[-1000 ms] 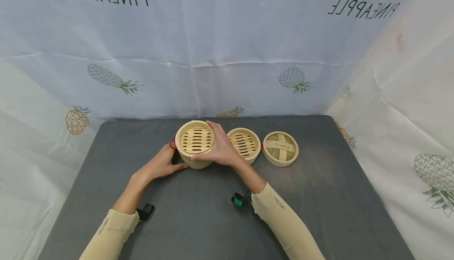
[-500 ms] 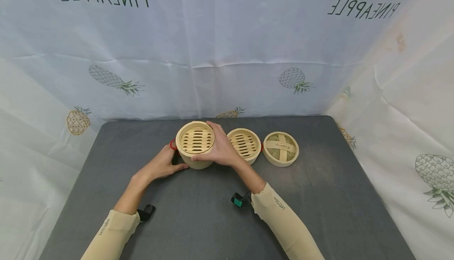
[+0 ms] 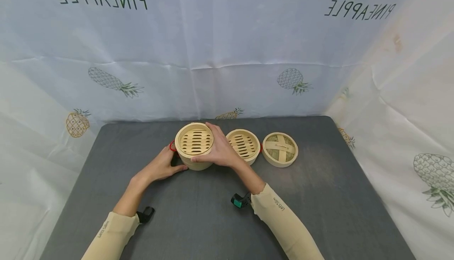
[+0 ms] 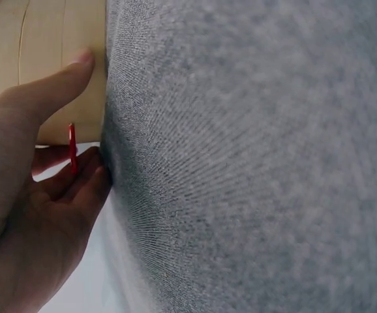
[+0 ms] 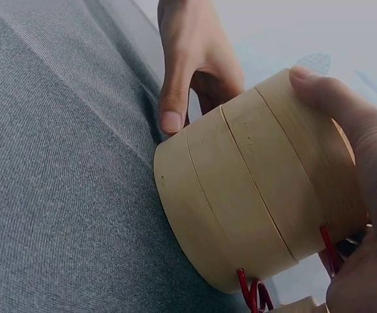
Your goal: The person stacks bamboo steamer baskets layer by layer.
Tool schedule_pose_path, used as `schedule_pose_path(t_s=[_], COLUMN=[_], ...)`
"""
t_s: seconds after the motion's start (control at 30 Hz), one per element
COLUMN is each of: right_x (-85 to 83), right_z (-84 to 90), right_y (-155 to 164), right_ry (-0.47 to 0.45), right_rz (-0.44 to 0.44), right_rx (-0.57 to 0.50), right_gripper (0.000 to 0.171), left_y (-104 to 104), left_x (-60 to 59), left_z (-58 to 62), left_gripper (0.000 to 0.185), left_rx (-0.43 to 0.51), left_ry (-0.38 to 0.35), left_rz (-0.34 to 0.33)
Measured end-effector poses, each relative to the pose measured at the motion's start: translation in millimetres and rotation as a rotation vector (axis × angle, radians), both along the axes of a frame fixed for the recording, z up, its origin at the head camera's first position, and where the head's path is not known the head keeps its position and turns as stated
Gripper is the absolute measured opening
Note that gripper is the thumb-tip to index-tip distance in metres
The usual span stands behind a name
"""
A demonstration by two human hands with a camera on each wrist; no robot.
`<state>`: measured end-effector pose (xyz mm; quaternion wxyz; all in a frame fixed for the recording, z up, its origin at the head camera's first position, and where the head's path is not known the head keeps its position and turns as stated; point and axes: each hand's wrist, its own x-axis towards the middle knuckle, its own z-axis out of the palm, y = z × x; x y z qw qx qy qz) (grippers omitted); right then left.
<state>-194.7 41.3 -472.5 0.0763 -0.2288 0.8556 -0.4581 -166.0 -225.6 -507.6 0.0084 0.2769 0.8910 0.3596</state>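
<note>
Two round bamboo steamer baskets stand stacked at the back of the table in the head view. My right hand (image 3: 220,147) grips the upper steamer basket (image 3: 194,141), thumb on its near side and fingers at its far side. Slats show inside it. Around the lower steamer basket (image 5: 198,195) is my left hand (image 3: 163,164), its thumb on the wall near the tabletop and its other fingers at the left side, partly hidden. A red loop (image 4: 72,149) sticks out between left thumb and fingers. Seen from the right wrist, the two baskets meet along a seam.
Right of the stack sits another slatted steamer basket (image 3: 243,145), partly behind my right hand. Beside it lies a woven steamer lid (image 3: 281,149) with crossed bands. The dark grey table (image 3: 198,216) ends at a pineapple-print curtain (image 3: 198,90).
Both hands keep their hold on the stacked steamer baskets, which stay in place. Only the head view shifts very slightly.
</note>
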Motion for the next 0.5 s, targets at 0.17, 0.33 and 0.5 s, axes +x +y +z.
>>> schedule_pose_path(t_s=[0.17, 0.33, 0.5], right_x=[0.5, 1.3, 1.3], right_z=[0.9, 2.5, 3.2], right_y=[1.6, 2.6, 4.2], right_ry=[-0.016, -0.027, -0.028], right_rz=[0.017, 0.030, 0.040], right_rx=[0.001, 0.003, 0.012], right_gripper=[0.128, 0.131, 0.134], left_y=[-0.4, -0.9, -0.3], left_x=[-0.1, -0.4, -1.3], left_z=[0.5, 0.1, -0.6], left_gripper=[0.092, 0.091, 0.092], left_rx=[-0.008, -0.019, -0.016], left_ry=[-0.011, -0.012, -0.015], left_rz=[0.004, 0.011, 0.008])
